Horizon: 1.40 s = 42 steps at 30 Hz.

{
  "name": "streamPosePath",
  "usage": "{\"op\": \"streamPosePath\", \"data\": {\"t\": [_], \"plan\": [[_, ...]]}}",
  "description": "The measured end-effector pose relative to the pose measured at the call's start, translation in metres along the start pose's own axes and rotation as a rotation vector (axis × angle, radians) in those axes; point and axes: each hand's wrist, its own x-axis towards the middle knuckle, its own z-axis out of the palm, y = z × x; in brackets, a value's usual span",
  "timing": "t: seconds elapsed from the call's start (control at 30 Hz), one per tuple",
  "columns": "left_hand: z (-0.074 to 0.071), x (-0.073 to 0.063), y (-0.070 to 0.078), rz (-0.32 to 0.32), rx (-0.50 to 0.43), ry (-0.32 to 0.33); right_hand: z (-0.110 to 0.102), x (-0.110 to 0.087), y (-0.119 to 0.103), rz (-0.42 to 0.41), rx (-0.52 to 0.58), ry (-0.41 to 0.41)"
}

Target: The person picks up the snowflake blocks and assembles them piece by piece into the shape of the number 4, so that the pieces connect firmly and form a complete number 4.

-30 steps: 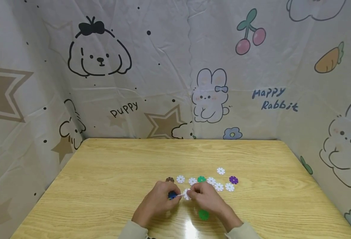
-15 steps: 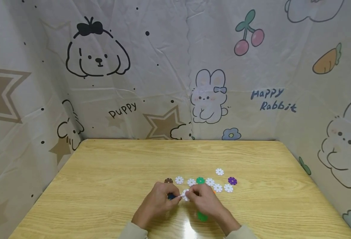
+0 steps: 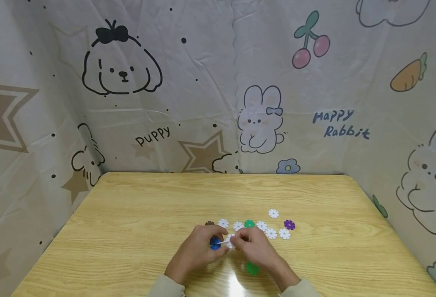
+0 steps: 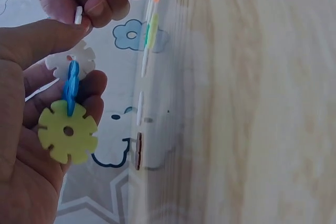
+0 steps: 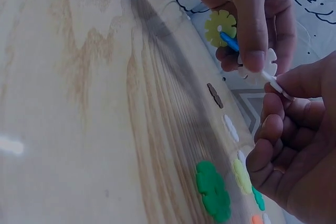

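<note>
Over the table (image 3: 128, 214), my two hands meet close together. My left hand (image 3: 197, 247) holds a small chain of notched plastic discs between thumb and fingers: a yellow disc (image 4: 79, 142), a blue disc (image 4: 72, 87) slotted into it, and a white disc (image 5: 270, 61) at the far end. My right hand (image 3: 256, 245) pinches another white disc (image 3: 229, 242) between thumb and forefinger. In the right wrist view that disc, nearly edge-on (image 5: 272, 81), meets the rim of the left hand's white one. The right fingers partly cover it.
Loose notched discs lie beyond the hands: brown (image 3: 210, 223), several white (image 3: 223, 223), green (image 3: 249, 223) and purple (image 3: 289, 225). A yellow disc (image 5: 242, 177) and an orange one (image 5: 256, 219) lie among them. A larger green disc (image 3: 252, 268) lies near the right forearm.
My left thumb and forefinger have spread slightly apart, showing more of the blue disc and the white disc's edge. The right hand has hardly moved, and the loose discs stay in place.
</note>
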Motion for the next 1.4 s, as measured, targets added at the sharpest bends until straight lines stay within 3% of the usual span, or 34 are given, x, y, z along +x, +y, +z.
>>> {"op": "streamPosePath", "data": {"t": [0.47, 0.73, 1.4], "plan": [[0.003, 0.004, 0.008, -0.040, 0.130, -0.020, 0.003, 0.002, 0.002, -0.003, 0.029, -0.012], [0.004, 0.003, 0.008, -0.038, 0.153, -0.004, -0.008, -0.004, 0.000, -0.009, -0.092, -0.034], [-0.002, 0.001, 0.009, -0.099, 0.193, -0.031, -0.038, -0.027, 0.006, -0.017, -0.235, -0.099]]}}
